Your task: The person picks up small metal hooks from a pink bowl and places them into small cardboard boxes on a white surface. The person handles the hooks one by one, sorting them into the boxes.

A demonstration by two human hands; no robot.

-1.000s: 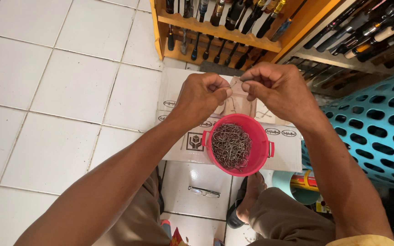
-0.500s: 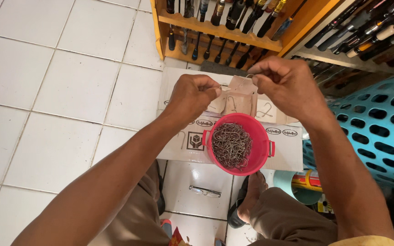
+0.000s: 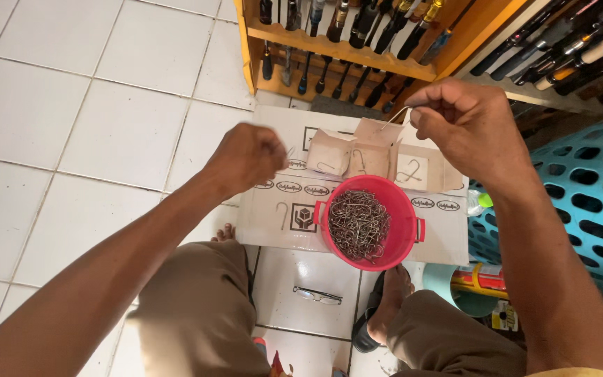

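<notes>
White floor tiles point(image 3: 92, 105) fill the left side — a wooden rack point(image 3: 357, 52) of rods sits at the top, a blue basket point(image 3: 581, 202) at the right. A flat cardboard sheet point(image 3: 273, 209) lies mid-frame. On it stand small paper boxes point(image 3: 357, 157) and a red tub point(image 3: 403, 230) full of metal hooks point(image 3: 359, 223). The right hand point(image 3: 465, 126) pinches one thin hook point(image 3: 393, 119) above the boxes. The left hand point(image 3: 246, 157) is curled shut — what it holds, I cannot tell.

A tub point(image 3: 368, 222) filled with hooks point(image 3: 359, 222) is set on a cardboard sheet point(image 3: 273, 209). Behind it, small boxes point(image 3: 357, 153) are placed; eyeglasses point(image 3: 317, 296) lie on the floor point(image 3: 106, 139) in front, seemingly between the knees.
</notes>
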